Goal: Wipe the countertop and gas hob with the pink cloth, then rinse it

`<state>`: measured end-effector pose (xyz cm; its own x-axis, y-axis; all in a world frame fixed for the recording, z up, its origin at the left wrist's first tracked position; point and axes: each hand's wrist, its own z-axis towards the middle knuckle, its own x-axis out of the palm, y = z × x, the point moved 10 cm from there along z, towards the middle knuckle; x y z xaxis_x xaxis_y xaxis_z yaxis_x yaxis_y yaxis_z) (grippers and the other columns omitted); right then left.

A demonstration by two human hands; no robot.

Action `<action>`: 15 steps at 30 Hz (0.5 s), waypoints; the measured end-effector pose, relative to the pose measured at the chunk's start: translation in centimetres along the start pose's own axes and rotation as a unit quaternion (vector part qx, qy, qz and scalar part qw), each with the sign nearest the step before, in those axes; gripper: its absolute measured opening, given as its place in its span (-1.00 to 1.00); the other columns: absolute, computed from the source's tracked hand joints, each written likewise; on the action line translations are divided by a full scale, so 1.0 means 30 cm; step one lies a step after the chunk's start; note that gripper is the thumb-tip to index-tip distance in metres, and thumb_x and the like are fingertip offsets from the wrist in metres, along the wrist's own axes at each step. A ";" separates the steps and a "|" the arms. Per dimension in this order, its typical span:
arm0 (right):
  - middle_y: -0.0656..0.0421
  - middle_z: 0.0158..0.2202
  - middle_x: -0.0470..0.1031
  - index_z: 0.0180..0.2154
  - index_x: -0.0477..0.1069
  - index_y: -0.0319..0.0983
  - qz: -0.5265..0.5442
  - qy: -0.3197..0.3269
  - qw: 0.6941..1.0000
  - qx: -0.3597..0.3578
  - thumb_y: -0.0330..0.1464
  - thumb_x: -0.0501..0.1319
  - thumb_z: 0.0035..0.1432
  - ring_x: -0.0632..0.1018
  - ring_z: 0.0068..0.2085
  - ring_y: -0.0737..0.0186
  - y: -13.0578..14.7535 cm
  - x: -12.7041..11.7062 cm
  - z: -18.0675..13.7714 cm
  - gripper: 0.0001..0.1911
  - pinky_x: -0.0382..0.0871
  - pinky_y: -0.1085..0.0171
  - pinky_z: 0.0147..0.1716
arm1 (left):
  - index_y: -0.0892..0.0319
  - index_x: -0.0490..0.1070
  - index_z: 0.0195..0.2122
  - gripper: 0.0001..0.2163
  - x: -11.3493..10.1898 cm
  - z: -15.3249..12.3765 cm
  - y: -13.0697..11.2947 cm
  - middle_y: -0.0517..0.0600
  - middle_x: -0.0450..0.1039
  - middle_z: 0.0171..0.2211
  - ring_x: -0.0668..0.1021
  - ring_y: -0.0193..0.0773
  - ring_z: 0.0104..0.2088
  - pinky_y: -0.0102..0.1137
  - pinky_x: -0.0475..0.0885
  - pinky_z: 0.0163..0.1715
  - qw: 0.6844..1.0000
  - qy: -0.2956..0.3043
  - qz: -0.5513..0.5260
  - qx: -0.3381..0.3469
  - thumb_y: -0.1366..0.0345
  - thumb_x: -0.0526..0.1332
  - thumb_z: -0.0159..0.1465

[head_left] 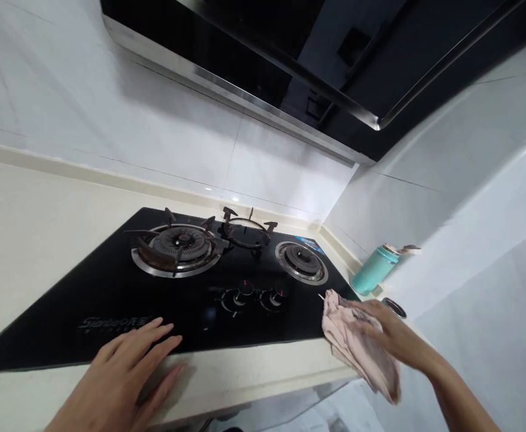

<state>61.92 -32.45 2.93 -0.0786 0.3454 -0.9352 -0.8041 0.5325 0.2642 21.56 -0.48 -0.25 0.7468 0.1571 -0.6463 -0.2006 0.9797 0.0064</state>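
At the right front corner of the hob (110, 294), a cloth (350, 342) is clamped in the right hand (386, 330), its lower end hung past the counter (245, 366). Nothing is held by the left hand (121, 372), fingers spread; contact with the hob cannot be told. Right knob (280, 292) could be snagged and turned by a leftward sweep; flask (375, 270) could be toppled by a stray knock.

A crumpled pale pink cloth (346, 330) is bunching under the right grip (386, 327), its upper end lying on the cooktop (168, 300), its lower end hanging past the surface (227, 369). The black glass cooktop is lying flat ahead of the left grip (128, 366), its two knobs (245, 290) standing between both grips, its burners (186, 241) sitting beyond.
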 end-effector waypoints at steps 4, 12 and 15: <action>0.02 0.02 0.52 0.01 0.60 0.02 -0.035 -0.006 0.999 0.005 -0.01 0.21 0.33 0.55 0.07 -0.05 0.004 0.119 -0.091 -0.64 0.48 0.01 0.12 | -0.07 0.57 0.10 -0.68 0.008 -0.005 0.006 -0.04 0.64 0.10 0.65 -0.02 0.10 -0.17 0.50 0.06 1.000 -0.002 0.005 -0.002 0.02 0.25 0.39; 0.02 -0.04 0.46 0.07 0.55 -0.09 -0.144 -0.016 0.984 0.099 -0.11 -0.01 0.49 0.58 -0.08 0.08 -0.044 0.175 0.197 -0.57 0.43 0.18 -0.07 | -0.05 0.59 0.10 -0.58 0.035 -0.037 0.039 -0.01 0.60 0.18 0.63 0.03 0.14 -0.11 0.52 0.09 0.999 0.014 0.025 -0.025 -0.14 0.18 0.42; -0.02 0.06 0.48 0.19 0.50 -0.07 -0.149 0.008 0.979 0.140 -0.14 0.01 0.49 0.60 -0.02 0.07 -0.110 0.182 0.346 -0.57 0.40 0.21 -0.06 | -0.09 0.57 0.13 -0.59 0.049 -0.060 0.051 -0.02 0.58 0.20 0.62 0.03 0.15 -0.11 0.53 0.11 0.999 0.025 0.022 -0.031 -0.13 0.19 0.41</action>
<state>70.25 -24.29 -0.60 0.1240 0.1303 -0.9837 -0.6006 0.7990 0.0302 21.21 1.03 -2.55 0.7044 0.1918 -0.6834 -0.2724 0.9621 -0.0107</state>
